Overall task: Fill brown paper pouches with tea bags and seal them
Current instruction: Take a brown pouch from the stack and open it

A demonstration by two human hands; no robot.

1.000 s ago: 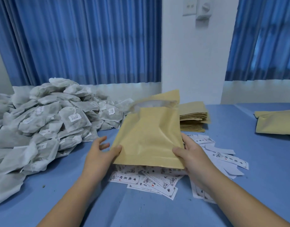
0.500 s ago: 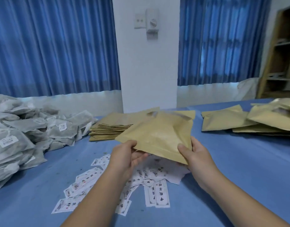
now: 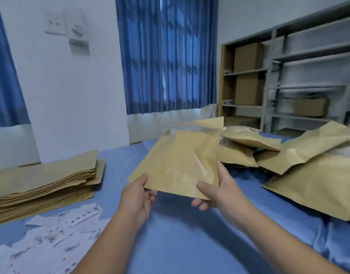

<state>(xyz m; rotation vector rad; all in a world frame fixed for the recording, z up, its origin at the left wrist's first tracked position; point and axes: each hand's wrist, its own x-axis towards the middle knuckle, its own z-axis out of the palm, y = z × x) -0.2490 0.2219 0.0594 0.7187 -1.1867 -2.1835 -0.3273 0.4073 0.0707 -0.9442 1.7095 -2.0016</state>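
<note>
A bulging brown paper pouch [image 3: 180, 163] hangs in the air over the blue table [image 3: 180, 244], its mouth at the far end showing a clear inner strip. My left hand [image 3: 138, 196] pinches its near left corner. My right hand [image 3: 215, 186] grips its near right corner, thumb on top. Just beyond and to the right lies a heap of filled pouches [image 3: 288, 155]. A stack of flat empty pouches [image 3: 43, 184] sits at the left. No loose tea bags are in view.
White printed labels [image 3: 57, 238] lie scattered at the near left. A white pillar [image 3: 71, 95] and blue curtains [image 3: 166, 56] stand behind the table. Shelving [image 3: 288, 80] with cardboard boxes fills the back right.
My view has swung right; the tea bag pile has left the frame. Both hands have carried the pouch rightward, close to the heap of filled pouches.
</note>
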